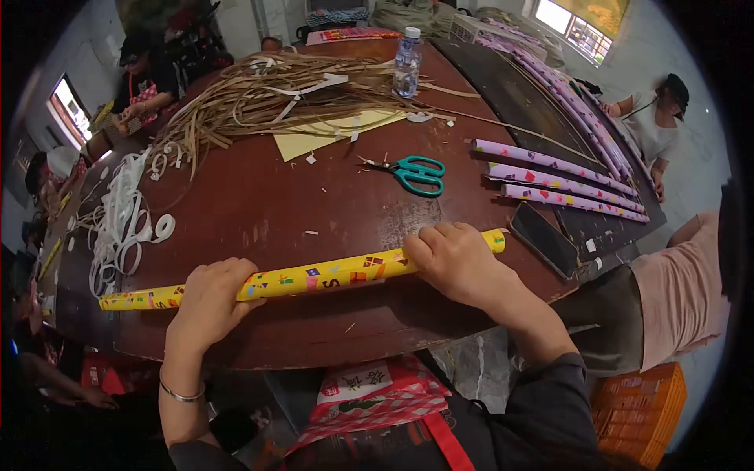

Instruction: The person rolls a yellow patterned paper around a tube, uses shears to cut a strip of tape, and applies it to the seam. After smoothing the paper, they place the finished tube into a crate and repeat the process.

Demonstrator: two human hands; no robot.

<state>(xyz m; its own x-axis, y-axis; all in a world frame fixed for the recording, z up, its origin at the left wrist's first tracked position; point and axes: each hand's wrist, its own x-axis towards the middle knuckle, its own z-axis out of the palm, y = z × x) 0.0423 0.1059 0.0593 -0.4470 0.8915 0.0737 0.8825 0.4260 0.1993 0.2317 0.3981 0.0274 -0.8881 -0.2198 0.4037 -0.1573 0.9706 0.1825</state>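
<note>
A roll of yellow patterned wrapping paper [330,277] lies across the front of the dark red table [275,212]. My left hand [210,294] is closed around it left of its middle. Close to its right end, my right hand [455,259] grips it too, the fingers curled over the top. Beyond the roll lie teal-handled scissors [416,174] with their blades apart, pointing left. A dark phone [543,239] rests just right of my right hand. Farther right are several purple patterned paper rolls [565,184], side by side.
A heap of brown strips [228,98] covers the back left, beside a yellow sheet [330,135] and a plastic bottle [407,63]. White strips [122,208] tangle at the left. An orange crate [640,412] stands at lower right. Other people sit or stand around the table.
</note>
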